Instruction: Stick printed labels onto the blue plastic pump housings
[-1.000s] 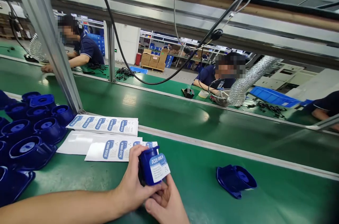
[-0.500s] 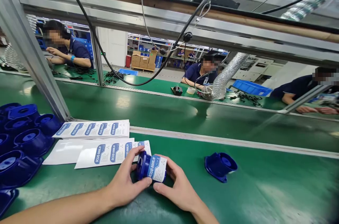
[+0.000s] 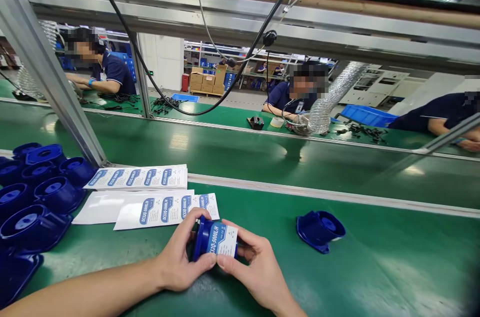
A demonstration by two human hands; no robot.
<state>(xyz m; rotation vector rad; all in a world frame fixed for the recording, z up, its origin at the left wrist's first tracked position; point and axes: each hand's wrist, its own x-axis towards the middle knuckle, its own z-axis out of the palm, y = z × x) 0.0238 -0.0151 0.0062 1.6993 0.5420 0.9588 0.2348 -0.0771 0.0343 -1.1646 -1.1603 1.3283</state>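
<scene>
Both my hands hold a blue plastic housing point(image 3: 210, 240) low over the green bench, with a white and blue label stuck on its side. My left hand point(image 3: 183, 257) wraps it from the left, thumb under it. My right hand point(image 3: 255, 267) pinches its right end, fingers pressed on the label. Sheets of the same labels point(image 3: 165, 208) lie just beyond my hands, with another sheet point(image 3: 138, 177) behind them. A second blue housing point(image 3: 318, 230) lies on the bench to the right, apart from my hands.
Several blue housings point(image 3: 33, 197) are heaped at the left edge. A slanted metal post point(image 3: 56, 92) rises beside them. A green conveyor belt point(image 3: 262, 157) runs behind the bench. Beyond it, three people in dark shirts work at another bench. Black cables hang overhead.
The housing has been turned from label facing me to lying sideways, and lowered toward the bench. My right hand came up from beneath it onto its right end.
</scene>
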